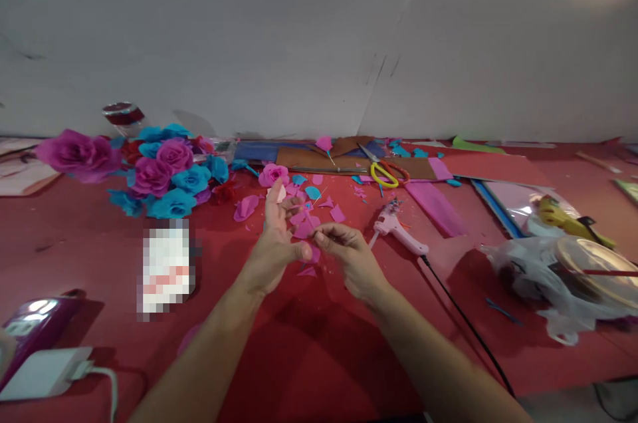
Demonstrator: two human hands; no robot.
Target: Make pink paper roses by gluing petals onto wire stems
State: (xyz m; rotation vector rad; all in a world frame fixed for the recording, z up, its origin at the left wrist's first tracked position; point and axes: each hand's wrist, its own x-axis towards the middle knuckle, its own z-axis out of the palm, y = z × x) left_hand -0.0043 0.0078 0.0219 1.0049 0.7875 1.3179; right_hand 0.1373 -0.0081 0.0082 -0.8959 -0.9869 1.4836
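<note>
While the left hand (272,250) hangs open above the red table (299,370), fingers loosely curled and thumb out, the right hand (351,257) beside it closes thumb and fingertips in a pinch, on what I cannot tell. Pink paper petals (303,230) lie scattered beneath and just beyond the fingertips, a pale pink glue gun (406,235) lies to their right, and magenta, blue and red paper roses (174,173) bunch well to the left. Farther back, scissors (379,160) with yellow and orange handles lie over a brown strip (304,158) near the pale wall (224,44).
</note>
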